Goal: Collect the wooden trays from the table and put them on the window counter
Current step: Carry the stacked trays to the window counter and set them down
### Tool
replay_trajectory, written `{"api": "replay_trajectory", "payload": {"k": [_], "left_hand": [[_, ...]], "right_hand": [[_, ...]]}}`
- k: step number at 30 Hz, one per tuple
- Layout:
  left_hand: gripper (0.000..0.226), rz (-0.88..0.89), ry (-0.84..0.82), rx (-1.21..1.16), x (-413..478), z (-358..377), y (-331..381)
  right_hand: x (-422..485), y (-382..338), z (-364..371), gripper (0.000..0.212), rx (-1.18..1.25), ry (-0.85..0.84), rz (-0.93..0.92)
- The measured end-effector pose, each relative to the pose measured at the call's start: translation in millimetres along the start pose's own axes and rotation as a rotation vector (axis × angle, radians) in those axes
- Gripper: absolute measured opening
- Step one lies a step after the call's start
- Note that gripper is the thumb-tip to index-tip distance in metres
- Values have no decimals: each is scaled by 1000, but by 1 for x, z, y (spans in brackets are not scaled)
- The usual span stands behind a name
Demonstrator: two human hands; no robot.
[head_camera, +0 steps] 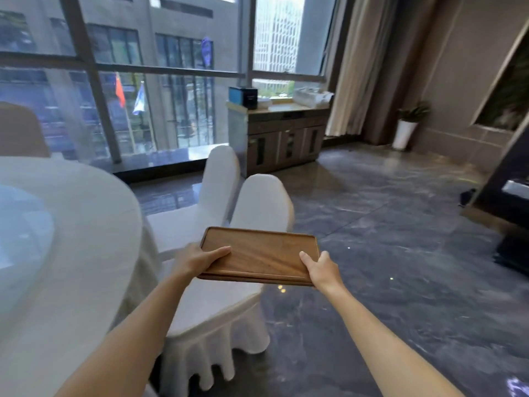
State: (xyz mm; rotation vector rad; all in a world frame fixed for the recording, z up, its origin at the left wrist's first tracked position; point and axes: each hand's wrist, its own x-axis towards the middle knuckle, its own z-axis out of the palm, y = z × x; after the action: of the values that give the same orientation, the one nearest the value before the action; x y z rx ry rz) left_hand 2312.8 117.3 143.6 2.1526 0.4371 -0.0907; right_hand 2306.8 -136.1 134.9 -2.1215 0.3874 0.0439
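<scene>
Both bare arms reach forward at waist height, carrying the wooden trays [259,255] between them. The left hand [197,260] clasps the left short end, thumb laid flat across the top surface; the right hand [322,269] grips the near right corner, thumb up on the rim and fingers curled beneath. A second edge shows under the near rim, so it looks like a stack of at least two, though how many I cannot tell. The stack is held about level in the air, its long axis running left to right across the person, the far right corner pointing toward the open floor.

Directly below and just beyond the stack stand two white-covered chairs [257,202], backs rising past the far rim. To the left is the round table [71,224] under a white cloth, with a glass turntable [23,224] on it.

Farther on, across dark glossy floor tiles [400,224], a low wooden cabinet [286,138] sits against the window [171,81], well apart from the trays. Its counter carries a dark box [243,96] and some pale items too blurred to identify. Beige curtains [352,67] hang to its right, and a potted plant [408,124] stands beyond.
</scene>
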Motion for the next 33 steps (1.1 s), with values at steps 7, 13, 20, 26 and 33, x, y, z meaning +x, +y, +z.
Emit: {"api": "replay_trajectory", "payload": {"k": [7,13,20,26,33], "left_hand": [[50,97,-117,-21,75,89,111],[64,167,-157,60,171,158,177],[53,185,-175,31,321,229,275],[72,209,-156,37,449,276,364],[71,179,-132,71,568,337,418]], "right_hand": [[99,22,-88,49,52,130,43],[212,38,-118,49,84,188,85],[388,9,-158,48,34,245,72],[533,-29,-194,37,7,268,56],[681,-30,-201,37,-18,223,83]]}}
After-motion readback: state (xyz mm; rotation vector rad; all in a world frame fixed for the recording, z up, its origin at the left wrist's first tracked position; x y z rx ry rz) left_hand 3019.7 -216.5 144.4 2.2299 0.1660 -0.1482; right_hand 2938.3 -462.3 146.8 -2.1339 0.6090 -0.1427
